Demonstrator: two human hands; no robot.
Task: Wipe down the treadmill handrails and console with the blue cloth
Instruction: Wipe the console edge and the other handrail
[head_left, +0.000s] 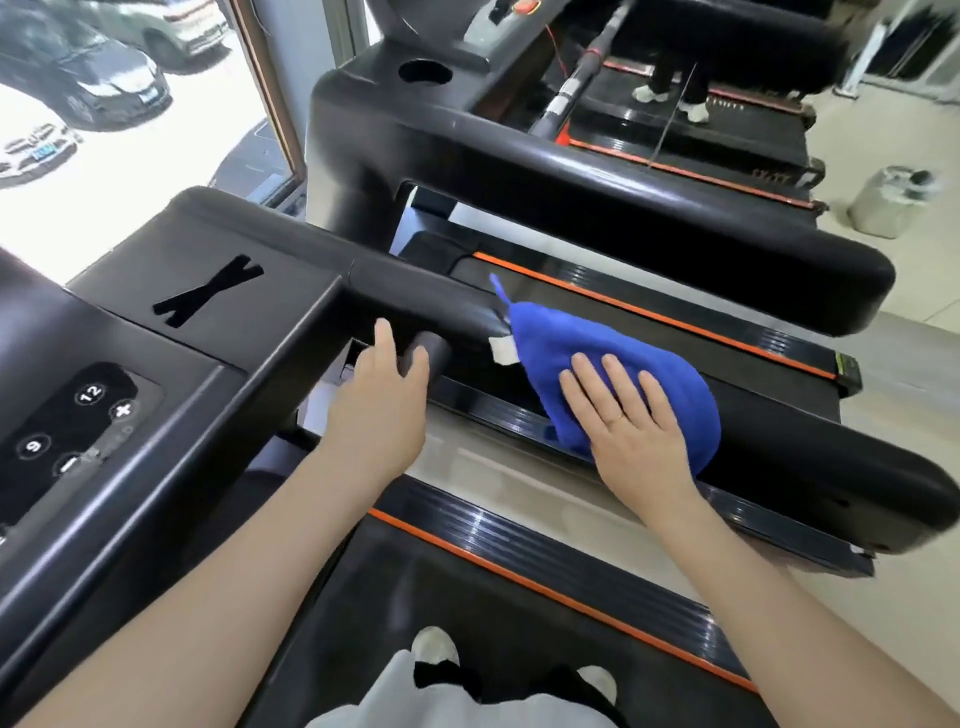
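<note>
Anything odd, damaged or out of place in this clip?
One oddity: black tape strips crossed in an X on the console tray, apparently covering something. Otherwise the right hand presses the blue cloth flat on the handrail.

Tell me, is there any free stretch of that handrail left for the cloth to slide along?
Yes. The handrail is bare from the blue cloth out to its rounded end, and also between the cloth and the console corner. It is crowded mid-rail: the right hand presses the cloth there, and the left hand rests on the short grip.
</note>
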